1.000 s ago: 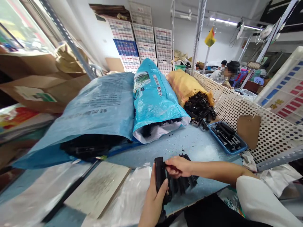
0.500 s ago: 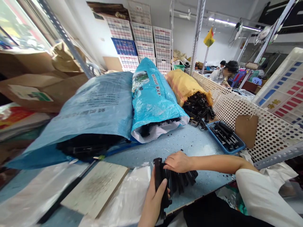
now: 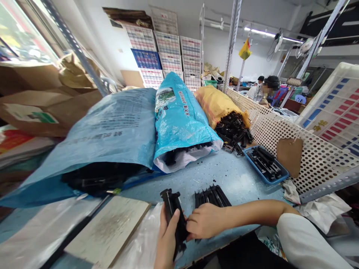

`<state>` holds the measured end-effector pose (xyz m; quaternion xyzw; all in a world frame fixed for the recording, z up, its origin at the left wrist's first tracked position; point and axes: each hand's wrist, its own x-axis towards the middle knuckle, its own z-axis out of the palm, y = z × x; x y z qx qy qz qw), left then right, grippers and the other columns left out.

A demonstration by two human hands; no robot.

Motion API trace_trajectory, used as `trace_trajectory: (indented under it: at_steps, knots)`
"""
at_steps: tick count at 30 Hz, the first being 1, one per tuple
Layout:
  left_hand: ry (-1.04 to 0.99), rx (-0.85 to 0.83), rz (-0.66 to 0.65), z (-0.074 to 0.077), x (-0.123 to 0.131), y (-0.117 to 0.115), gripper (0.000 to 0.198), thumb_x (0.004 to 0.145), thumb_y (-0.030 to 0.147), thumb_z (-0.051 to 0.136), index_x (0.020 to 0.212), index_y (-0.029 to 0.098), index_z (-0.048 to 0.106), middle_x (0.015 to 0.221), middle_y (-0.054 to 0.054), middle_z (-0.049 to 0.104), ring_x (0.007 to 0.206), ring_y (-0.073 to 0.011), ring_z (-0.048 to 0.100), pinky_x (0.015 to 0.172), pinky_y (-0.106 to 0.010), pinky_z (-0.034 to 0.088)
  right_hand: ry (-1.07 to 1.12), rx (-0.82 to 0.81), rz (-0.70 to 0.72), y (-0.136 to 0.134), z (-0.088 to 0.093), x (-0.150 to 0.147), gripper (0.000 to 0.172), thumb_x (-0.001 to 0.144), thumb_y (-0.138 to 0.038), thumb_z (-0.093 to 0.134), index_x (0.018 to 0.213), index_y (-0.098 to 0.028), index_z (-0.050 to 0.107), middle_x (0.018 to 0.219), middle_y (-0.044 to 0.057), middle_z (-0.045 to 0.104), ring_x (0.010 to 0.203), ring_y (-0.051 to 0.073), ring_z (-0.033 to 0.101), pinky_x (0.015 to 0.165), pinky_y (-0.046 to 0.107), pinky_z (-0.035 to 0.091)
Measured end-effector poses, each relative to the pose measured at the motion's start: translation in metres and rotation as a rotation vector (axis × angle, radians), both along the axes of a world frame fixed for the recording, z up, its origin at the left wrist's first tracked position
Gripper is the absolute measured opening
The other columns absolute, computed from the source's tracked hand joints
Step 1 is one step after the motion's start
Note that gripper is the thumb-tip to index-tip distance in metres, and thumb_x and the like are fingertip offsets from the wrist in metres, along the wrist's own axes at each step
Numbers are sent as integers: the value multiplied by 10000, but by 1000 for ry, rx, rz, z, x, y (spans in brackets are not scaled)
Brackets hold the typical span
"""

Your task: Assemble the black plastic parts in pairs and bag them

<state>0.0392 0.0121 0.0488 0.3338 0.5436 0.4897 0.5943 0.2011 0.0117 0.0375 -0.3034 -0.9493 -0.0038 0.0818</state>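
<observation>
My left hand (image 3: 166, 237) is wrapped round a long black plastic part (image 3: 171, 204), its thumb lying along the front face. The part is tilted, with its notched end pointing up and away. My right hand (image 3: 206, 221) is closed, its curled fingertips against the lower right side of the same part. Whether a smaller piece sits between those fingertips is hidden. Just beyond my right hand, several similar black plastic parts (image 3: 213, 196) lie side by side on the blue table (image 3: 224, 170), partly covered by my hand and forearm.
A grey-blue sack (image 3: 112, 130), a bright blue sack (image 3: 179, 127) and a yellow sack (image 3: 221, 104) lie open with black parts inside. A blue tray (image 3: 269, 179) of black pieces stands by a perforated panel (image 3: 319, 160). Left lies a stained board (image 3: 109, 228).
My right hand has slid from the part's upper end down to its lower right side. The left hand and part have shifted left, and the row of parts behind shows more.
</observation>
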Motion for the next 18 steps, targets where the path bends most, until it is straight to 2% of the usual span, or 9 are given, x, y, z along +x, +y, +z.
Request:
trace_trajectory:
  at_steps: [2, 4, 6, 8, 10, 11, 13, 15, 18]
  knots:
    - [10, -32, -36, 1, -1, -1, 885, 773, 639, 723, 1522, 277, 418, 857, 12, 688, 689, -164, 663, 635, -247, 562, -6, -76, -28, 1, 1, 0, 416, 1049, -478, 425, 949, -154, 664, 892, 95, 750, 743, 197, 678, 554, 293, 490]
    - [19, -31, -69, 2, -2, -3, 886, 805, 655, 680, 1546, 288, 363, 855, 5, 667, 703, -176, 655, 604, -246, 552, 36, -292, -88, 2, 6, 0, 383, 1041, -466, 454, 945, -162, 666, 877, 71, 745, 753, 189, 673, 564, 276, 481]
    - [68, 16, -83, 1, -3, -7, 901, 827, 668, 646, 1569, 283, 309, 895, -13, 650, 726, -182, 648, 603, -249, 552, 157, -663, -187, 0, 9, -1, 347, 1041, -426, 472, 887, -174, 653, 776, 14, 700, 697, 146, 644, 588, 239, 474]
    - [151, 89, -68, 0, -3, -12, 933, 842, 672, 623, 1597, 284, 238, 1004, -40, 648, 791, -189, 652, 686, -275, 578, 344, -1069, -332, -2, 8, -4, 361, 1055, -398, 448, 829, -174, 621, 648, -42, 594, 570, 94, 559, 568, 206, 454]
    - [245, 151, -39, -4, -4, -15, 951, 844, 670, 620, 1610, 292, 203, 1133, -61, 640, 902, -203, 658, 823, -309, 581, 487, -1317, -421, -3, 6, -5, 377, 1062, -397, 428, 821, -170, 609, 606, -61, 522, 510, 74, 488, 540, 193, 435]
    - [276, 163, -36, -6, -5, -15, 952, 844, 670, 620, 1612, 293, 201, 1164, -64, 638, 942, -211, 658, 868, -323, 573, 494, -1339, -416, -3, 5, -4, 375, 1060, -399, 431, 833, -167, 619, 612, -58, 522, 518, 76, 491, 548, 194, 435]
    - [292, 140, -71, -14, -9, -12, 931, 856, 674, 598, 1611, 282, 218, 1148, -66, 652, 963, -229, 670, 892, -354, 571, 381, -1200, -341, 0, 7, 0, 343, 1041, -405, 476, 866, -171, 656, 662, -37, 575, 603, 94, 560, 623, 205, 459]
    - [315, 110, -121, -27, -15, -3, 885, 875, 671, 563, 1598, 258, 263, 1162, -81, 665, 1005, -259, 683, 923, -399, 571, 239, -907, -312, 3, 10, 9, 323, 1025, -435, 509, 923, -186, 689, 787, 2, 657, 757, 139, 631, 737, 246, 492]
    - [467, 138, -168, -57, -20, 13, 792, 888, 630, 537, 1539, 204, 390, 1402, -139, 586, 1327, -336, 549, 1139, -498, 435, 159, -439, -448, 4, 5, 31, 324, 990, -476, 570, 1102, -197, 691, 1118, 93, 687, 1062, 240, 629, 948, 385, 500]
